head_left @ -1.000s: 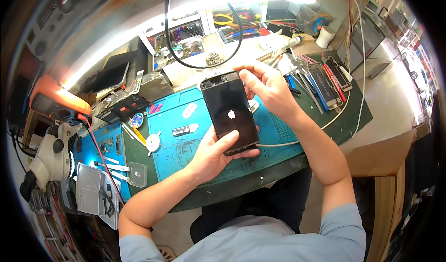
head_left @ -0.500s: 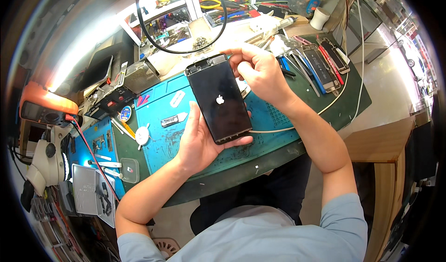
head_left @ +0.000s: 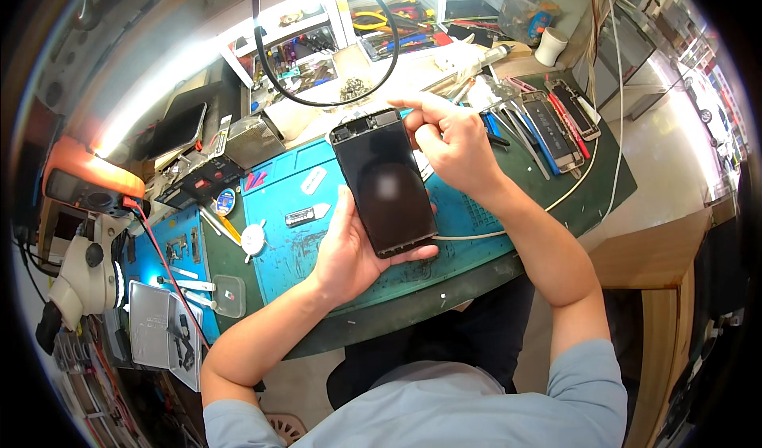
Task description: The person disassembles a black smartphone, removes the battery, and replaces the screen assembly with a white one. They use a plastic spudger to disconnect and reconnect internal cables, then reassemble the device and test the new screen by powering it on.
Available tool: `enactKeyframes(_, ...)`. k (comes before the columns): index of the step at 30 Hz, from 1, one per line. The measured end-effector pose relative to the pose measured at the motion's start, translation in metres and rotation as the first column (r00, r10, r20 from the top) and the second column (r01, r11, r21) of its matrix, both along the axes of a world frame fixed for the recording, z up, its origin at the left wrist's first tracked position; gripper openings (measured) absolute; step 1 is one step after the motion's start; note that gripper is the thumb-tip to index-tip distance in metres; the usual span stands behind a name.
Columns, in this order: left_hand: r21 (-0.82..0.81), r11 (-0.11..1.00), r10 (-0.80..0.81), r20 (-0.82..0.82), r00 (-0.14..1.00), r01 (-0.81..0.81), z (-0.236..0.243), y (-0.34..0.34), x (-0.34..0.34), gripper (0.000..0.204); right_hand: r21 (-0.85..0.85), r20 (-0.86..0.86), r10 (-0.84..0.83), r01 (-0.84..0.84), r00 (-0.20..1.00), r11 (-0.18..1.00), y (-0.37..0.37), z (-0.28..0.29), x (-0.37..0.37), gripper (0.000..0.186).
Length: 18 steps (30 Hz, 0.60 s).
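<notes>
A smartphone (head_left: 387, 218) with a dark screen is held tilted over the blue work mat; bare parts show at its top and bottom ends. A blurred pale spot sits mid-screen. My left hand (head_left: 347, 261) is closed round its lower part, thumb along the left edge and fingers underneath, with fingertips showing at the lower right. My right hand (head_left: 451, 138) is closed at the upper right corner, its fingers bent and the index finger reaching over the top edge. Part of its grip is hidden. A white cable (head_left: 476, 236) runs from behind the phone's lower end to the right.
On the blue mat (head_left: 298, 246) lies a small blade-like tool (head_left: 307, 215). Tweezers, screwdrivers and opened phones (head_left: 550, 130) lie at the right. An orange multimeter (head_left: 91, 180) and a grey metal case (head_left: 155, 325) are at the left. A black cable loop (head_left: 394, 47) hangs above the far side.
The white logo on the screen has become a blurred pale spot. The whole view has shifted slightly, placing the phone and hands a little lower and further right. Both hands keep their grip.
</notes>
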<state>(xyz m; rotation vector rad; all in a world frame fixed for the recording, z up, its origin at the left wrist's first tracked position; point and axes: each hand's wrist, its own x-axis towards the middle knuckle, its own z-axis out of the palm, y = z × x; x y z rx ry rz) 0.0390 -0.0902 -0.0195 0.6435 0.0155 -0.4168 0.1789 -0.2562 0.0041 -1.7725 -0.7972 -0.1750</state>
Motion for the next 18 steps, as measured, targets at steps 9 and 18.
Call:
enactKeyframes(9, 0.05, 0.999, -0.012, 0.008, 1.0, 0.011, -0.0005, -0.0007, 0.0014, 0.079, -0.031, 0.069, -0.023, 0.025, 0.997, 0.999, 0.0004, -0.0039, 0.0013, 0.043)
enactKeyframes(18, 0.073, 0.997, 0.008, 0.005, 1.0, -0.008, 0.002, -0.0035, 0.0016, 0.077, -0.041, 0.124, -0.031, 0.037, 0.992, 0.998, -0.0008, -0.0061, 0.0014, 0.046)
